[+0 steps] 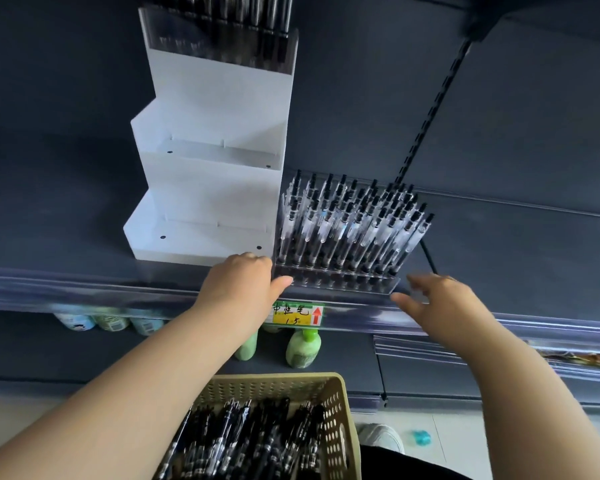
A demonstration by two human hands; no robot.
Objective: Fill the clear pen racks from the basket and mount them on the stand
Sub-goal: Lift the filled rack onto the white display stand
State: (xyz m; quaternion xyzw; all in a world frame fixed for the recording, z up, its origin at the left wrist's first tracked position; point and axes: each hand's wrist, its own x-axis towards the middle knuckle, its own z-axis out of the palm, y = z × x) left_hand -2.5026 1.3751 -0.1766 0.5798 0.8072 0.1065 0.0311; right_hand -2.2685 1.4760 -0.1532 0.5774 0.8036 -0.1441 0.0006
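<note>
Clear acrylic rack (336, 285), full of pens, sits on the shelf just right of the white stand (208, 206). Left hand (243, 282) seems to pinch its left end. Right hand (440, 303), blurred, is spread wide near the right end. Mounting step: grip both ends, lift level onto a bare tier.

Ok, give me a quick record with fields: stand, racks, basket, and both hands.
stand: white stepped stand on the shelf; upper rack sits on the top tier, two lower tiers bare
rack: clear pen rack filled with pens, on the shelf right of the stand, not mounted
basket: basket below, holding black pens
left hand: left hand at the rack's left end, thumb at its base; grip unclear
right hand: right hand fingers spread near the rack's right end, blurred; contact unclear
</note>
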